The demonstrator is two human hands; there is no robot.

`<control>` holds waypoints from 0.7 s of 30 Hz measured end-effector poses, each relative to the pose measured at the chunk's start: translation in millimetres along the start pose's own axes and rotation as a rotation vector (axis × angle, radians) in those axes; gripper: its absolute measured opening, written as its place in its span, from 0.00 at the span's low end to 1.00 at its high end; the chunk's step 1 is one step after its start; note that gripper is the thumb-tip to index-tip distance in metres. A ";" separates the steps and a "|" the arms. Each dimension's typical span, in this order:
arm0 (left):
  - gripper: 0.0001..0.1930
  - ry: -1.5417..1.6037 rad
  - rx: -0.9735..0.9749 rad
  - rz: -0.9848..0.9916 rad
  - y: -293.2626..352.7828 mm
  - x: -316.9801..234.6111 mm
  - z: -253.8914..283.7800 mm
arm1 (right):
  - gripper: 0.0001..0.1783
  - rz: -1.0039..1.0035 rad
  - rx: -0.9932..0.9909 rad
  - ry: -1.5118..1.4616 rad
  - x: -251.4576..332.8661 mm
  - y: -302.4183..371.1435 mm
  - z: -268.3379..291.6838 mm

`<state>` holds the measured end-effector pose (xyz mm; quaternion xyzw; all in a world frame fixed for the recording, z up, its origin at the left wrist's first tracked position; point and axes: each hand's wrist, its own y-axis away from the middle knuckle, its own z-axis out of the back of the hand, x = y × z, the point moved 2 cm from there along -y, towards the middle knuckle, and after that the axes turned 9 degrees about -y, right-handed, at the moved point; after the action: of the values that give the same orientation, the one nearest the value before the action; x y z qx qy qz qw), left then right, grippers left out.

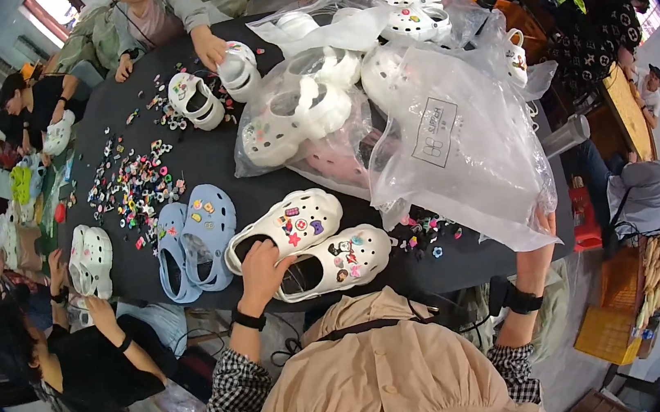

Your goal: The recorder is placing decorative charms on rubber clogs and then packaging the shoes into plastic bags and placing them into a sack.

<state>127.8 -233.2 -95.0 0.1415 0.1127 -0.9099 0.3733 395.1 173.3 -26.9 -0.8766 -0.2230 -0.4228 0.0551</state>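
Observation:
Near the table's front edge lies a pair of white clogs decorated with colourful charms, one clog (303, 222) behind the other clog (351, 263). My left hand (262, 268) is closed on their heel ends, where the two openings meet. Off to the right, a large translucent plastic bag (474, 172) spreads over other bagged shoes. Its lower right corner is in my right hand (545, 227), whose fingers are mostly covered by the plastic. Just left of the white pair sit blue clogs (210, 221) with a few charms.
Loose charms (133, 177) are scattered across the black table (133, 275), with more charms (425, 231) beside the bag. Bagged white clogs (288, 129) fill the middle. Across the table a person's hand (209, 49) touches a white clog (239, 73). Another person (93, 358) works at left.

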 end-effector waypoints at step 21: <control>0.27 0.432 0.134 0.391 53.3 0.0 -24.5 | 0.25 0.317 0.063 0.397 28.4 -9.6 -3.8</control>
<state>170.0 -262.7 -123.3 0.3753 0.1001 -0.7749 0.4986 403.6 190.6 -3.7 -0.7984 -0.0805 -0.5654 0.1907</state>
